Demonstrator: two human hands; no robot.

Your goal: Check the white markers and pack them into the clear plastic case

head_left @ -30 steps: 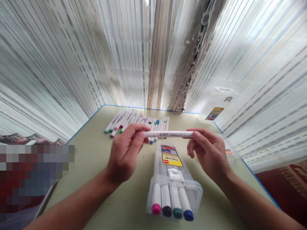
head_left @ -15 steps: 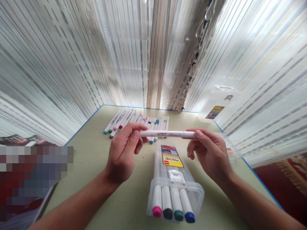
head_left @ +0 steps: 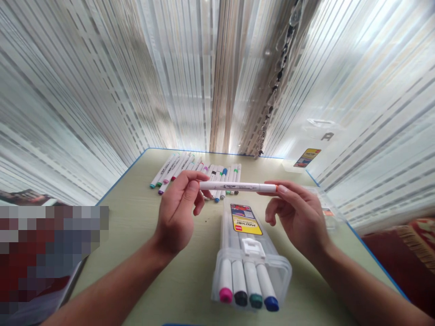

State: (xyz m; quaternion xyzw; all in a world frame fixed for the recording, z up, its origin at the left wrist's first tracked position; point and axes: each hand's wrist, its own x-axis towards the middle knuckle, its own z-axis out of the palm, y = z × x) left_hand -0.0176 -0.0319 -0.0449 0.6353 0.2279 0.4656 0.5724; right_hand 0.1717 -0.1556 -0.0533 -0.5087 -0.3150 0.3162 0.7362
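Risk of a drop: the white marker [head_left: 238,186] is held only at its two ends by fingertips. If either pinch slackens, it could fall onto the clear case [head_left: 253,246] below it and roll off across the table [head_left: 136,226].
Risk of ink: a speck of orange shows at the marker's right end. Whether that is a cap or a bare tip cannot be told. A bare tip could smear the fingers touching it.
Risk of a knock: the forearms lie on both sides of the case, so a sideways sweep could push it.
Left hand [head_left: 176,217]: up and left of the case. It is narrowed to a pinch, with thumb and forefinger closed on the marker's left end and the other fingers curled in loosely.
Right hand [head_left: 299,217]: up and right of the case. Its fingertips grip the marker's right end, and the palm is half open underneath.
Held marker: level, lifted clear of the table, crosswise above the far end of the case.
Case contents: four capped markers [head_left: 246,294], pink, black, green and blue, with caps towards the person.
Loose markers [head_left: 200,174]: a row lying flat on the table beyond the case.
Clear lid or tray [head_left: 328,210]: just right of the case, past the right hand.
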